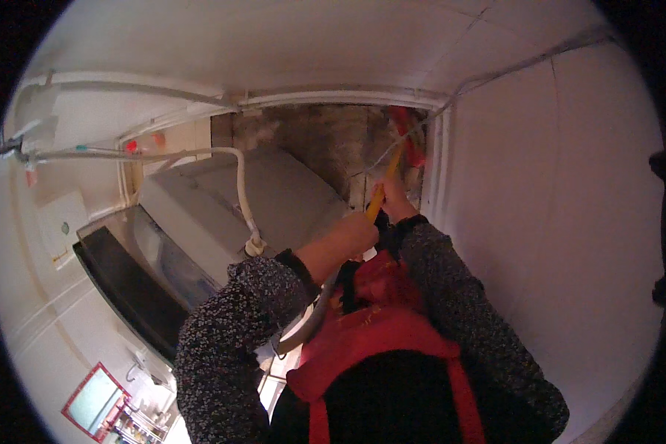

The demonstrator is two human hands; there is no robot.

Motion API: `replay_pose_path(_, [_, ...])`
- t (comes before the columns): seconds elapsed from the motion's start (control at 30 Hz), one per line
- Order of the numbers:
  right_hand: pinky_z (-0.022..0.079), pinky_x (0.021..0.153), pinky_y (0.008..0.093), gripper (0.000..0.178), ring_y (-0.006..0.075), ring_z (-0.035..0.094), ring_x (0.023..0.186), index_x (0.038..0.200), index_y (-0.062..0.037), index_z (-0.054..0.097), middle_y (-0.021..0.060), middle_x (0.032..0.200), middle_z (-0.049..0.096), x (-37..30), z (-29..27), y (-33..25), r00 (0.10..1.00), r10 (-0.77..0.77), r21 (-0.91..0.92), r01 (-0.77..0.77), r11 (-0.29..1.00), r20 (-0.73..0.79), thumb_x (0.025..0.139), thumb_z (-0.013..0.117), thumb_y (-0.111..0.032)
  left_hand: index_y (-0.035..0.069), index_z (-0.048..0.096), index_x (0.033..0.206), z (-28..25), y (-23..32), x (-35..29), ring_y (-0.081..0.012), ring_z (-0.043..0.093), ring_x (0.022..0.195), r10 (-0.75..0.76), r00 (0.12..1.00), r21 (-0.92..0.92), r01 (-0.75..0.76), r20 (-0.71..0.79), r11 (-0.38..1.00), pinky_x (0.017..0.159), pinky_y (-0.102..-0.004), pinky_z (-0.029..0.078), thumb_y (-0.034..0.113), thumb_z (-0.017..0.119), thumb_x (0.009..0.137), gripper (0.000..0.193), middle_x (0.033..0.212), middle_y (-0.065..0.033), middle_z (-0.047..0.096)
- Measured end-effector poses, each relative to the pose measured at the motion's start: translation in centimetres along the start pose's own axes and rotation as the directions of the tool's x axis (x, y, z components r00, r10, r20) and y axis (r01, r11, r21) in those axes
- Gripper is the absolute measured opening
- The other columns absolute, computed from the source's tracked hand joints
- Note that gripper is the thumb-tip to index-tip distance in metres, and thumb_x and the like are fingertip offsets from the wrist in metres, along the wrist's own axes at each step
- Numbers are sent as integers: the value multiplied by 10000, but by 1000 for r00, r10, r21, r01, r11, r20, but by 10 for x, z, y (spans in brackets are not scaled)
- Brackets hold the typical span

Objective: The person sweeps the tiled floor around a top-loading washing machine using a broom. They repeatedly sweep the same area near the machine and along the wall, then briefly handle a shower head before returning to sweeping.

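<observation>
Both of my hands are closed around a yellow pole (377,201) that slants away from me toward the floor. My left hand (354,235) grips its near end. A little farther along the pole is my right hand (396,198), also wrapped round it. Beyond the right hand the pole reaches a red object (416,153) in the far right corner; its shape is dim, and I cannot tell whether the two are joined. Dirty brownish floor (311,137) shows around that end.
A grey washing machine (274,185) stands close on my left, with a pale hose (240,177) running to it from the wall tap (13,146). A white wall (540,192) rises on my right. Pipes (333,96) line the far wall, and a thin cable (488,76) hangs across the corner.
</observation>
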State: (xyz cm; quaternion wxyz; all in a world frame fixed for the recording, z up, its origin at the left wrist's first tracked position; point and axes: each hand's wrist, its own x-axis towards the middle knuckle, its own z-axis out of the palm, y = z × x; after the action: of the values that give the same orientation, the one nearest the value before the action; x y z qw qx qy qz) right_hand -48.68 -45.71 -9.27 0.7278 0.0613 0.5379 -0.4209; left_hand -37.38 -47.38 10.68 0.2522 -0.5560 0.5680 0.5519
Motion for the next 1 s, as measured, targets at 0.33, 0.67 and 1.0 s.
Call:
replay_pose_path(0.33, [409,547,316,80,211,492,593,732,-67,463,79,655,488,-10,-12,-8,998,-54,413,41,910,20,741,507,-134,-55,578,784,-35,27,4,-285,598,575,135,989,73,-139,55,988,554,-392,485,160,475,719,247,663,-184,590])
replay_pose_path(0.67, [415,541,320,100,205,514,594,710,-81,481,58,651,482,10,6,17,981,192,-165,-193,967,-19,727,524,-169,-50,552,855,7,-17,-5,-343,596,676,-216,965,-326,253,146,911,589,-389,488,116,490,696,238,703,-224,583])
replay_pose_path(1.0, [403,557,274,117,154,460,570,709,-76,445,29,624,447,23,-14,-12,973,-186,281,143,949,133,756,507,-164,-68,529,940,-63,38,16,-284,604,566,-26,968,124,-5,248,992,556,-366,497,100,462,706,296,758,-206,598])
